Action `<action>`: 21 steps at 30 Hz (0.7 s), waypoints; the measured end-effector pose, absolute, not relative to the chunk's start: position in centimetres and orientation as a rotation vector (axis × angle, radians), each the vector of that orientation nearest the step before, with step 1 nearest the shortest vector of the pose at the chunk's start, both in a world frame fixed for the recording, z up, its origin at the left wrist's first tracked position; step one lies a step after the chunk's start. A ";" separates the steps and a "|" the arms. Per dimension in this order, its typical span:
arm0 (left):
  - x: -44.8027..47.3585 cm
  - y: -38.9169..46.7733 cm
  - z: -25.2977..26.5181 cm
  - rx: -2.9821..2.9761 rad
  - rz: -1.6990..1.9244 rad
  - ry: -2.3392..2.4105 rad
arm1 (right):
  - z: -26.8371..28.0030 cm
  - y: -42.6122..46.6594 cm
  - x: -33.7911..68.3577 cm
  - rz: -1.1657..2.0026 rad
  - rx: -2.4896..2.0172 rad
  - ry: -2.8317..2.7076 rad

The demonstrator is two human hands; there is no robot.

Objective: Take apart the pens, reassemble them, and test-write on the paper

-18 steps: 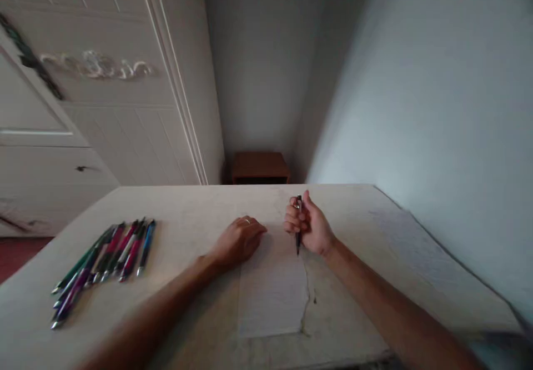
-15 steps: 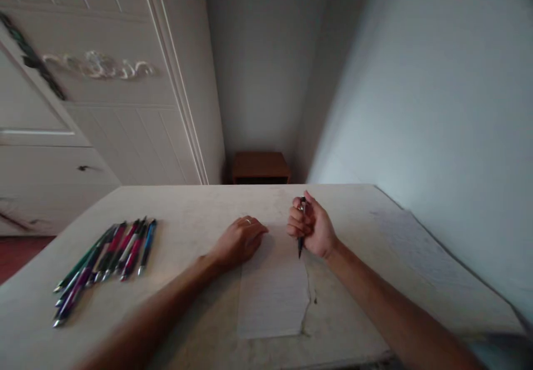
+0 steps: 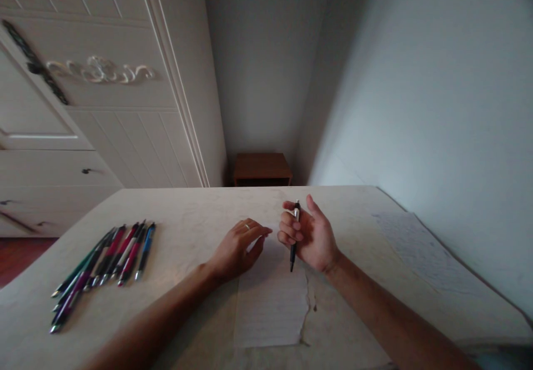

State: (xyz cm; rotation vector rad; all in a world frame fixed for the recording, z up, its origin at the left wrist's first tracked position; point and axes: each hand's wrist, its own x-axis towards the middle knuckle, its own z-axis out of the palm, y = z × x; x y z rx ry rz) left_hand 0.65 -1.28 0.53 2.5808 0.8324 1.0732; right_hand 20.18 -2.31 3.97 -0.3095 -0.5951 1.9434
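Observation:
My right hand (image 3: 308, 239) is over the right side of a lined sheet of paper (image 3: 270, 314), palm turned inward. Its fingers curl round a black pen (image 3: 293, 256) with a silver clip, tip pointing down; the thumb stands up off the pen. My left hand (image 3: 237, 248), with a ring on one finger, is at the sheet's upper left. Its thumb and index fingertip come together; whether anything small is between them I cannot make out. The sheet has a ragged right edge and lies on the pale table (image 3: 191, 314).
Several coloured pens (image 3: 104, 264) lie side by side at the left of the table. Another written sheet (image 3: 420, 248) lies at the right, by the wall. A white cabinet (image 3: 125, 131) stands at the back left, and a brown wooden stand (image 3: 263, 164) beyond the table.
My right hand has shifted slightly left and loosened round the pen, its thumb now lifted away from the pen's top. My left thumb has come up toward the index fingertip.

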 end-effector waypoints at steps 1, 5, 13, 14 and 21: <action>0.8 -1.5 0.7 2.573 1.091 0.825 | 3.9 -2.3 20.0 1.948 -0.326 -0.600; 1.0 -2.4 0.9 2.531 1.205 0.808 | 3.2 -2.3 19.5 1.996 -0.459 -0.573; 0.7 -2.3 1.0 2.725 1.191 0.864 | 2.4 -2.8 19.0 2.033 -0.608 -0.655; 0.6 -2.3 1.2 2.767 1.153 0.826 | 2.4 -2.9 19.0 2.043 -0.607 -0.696; 0.2 -2.0 2.5 2.826 0.896 0.594 | 2.4 -3.0 19.1 2.073 -0.579 -0.913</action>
